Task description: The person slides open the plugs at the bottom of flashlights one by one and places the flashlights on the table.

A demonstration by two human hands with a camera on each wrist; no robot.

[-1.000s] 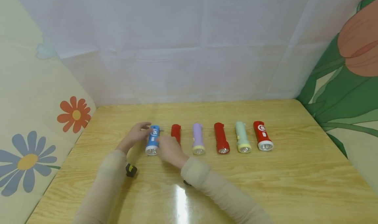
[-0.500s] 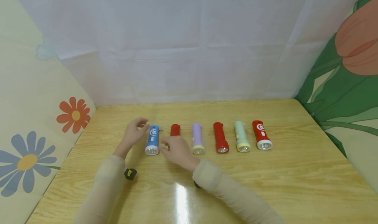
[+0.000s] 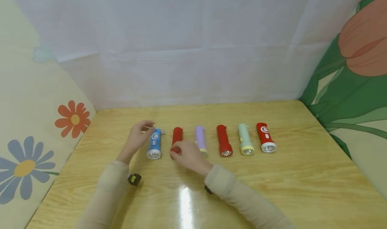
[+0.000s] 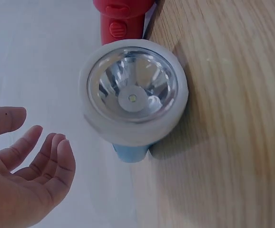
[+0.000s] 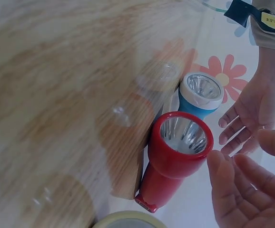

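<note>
Table: far edge across mid-frame, broad surface toward lower right. Left of centre: left hand, fingers loose, released, beside blue torch; right hand, fingers bent, released, at red torch, touch unclear.

Booth-like setting, table, backdrop (flowered panels)

The yellow wood-grained table looks smooth, glossy toward its front edge. Nearest its left edge, the blue-and-white cylindrical plastic flashlight has a mirror-bright reflector; the next, a red cylindrical plastic flashlight, looks smooth. Creased, matt white cloth lines the back edge.
</note>
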